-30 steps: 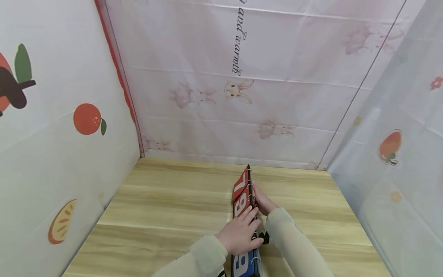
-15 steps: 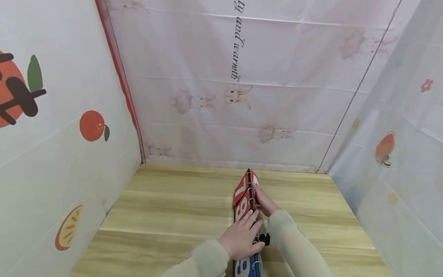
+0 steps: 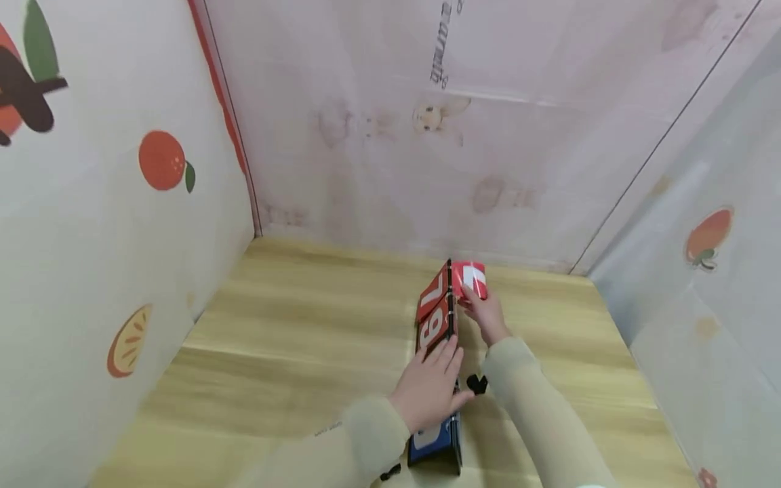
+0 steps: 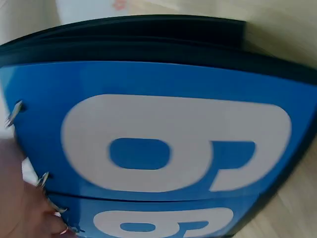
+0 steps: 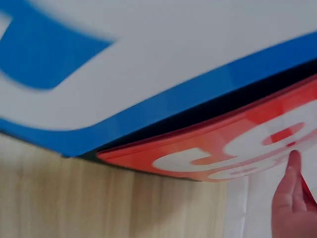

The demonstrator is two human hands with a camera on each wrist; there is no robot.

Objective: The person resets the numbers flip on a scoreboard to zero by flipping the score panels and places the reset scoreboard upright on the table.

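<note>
A flip scoreboard (image 3: 453,325) stands like a tent on the wooden table, with ring-bound number cards on both slopes. The left slope shows red cards with white 7 and 9 at the far end and a blue card (image 3: 430,439) at the near end. My left hand (image 3: 427,383) rests across the middle of its top edge, fingers extended. In the left wrist view, two blue cards with a white 6 (image 4: 138,144) show. My right hand (image 3: 488,315) pinches a red number card (image 3: 471,276) at the far end, swung out to the right.
A black clip-like piece (image 3: 477,384) juts out right of the scoreboard, and another small black piece (image 3: 390,472) lies near its front left. Printed cloth walls (image 3: 378,176) enclose the wooden table (image 3: 293,339) at the back and both sides.
My right hand has moved outward to the right, swinging a red card away from the scoreboard's far end. The left hand stays on the top edge. The head view has shifted.
</note>
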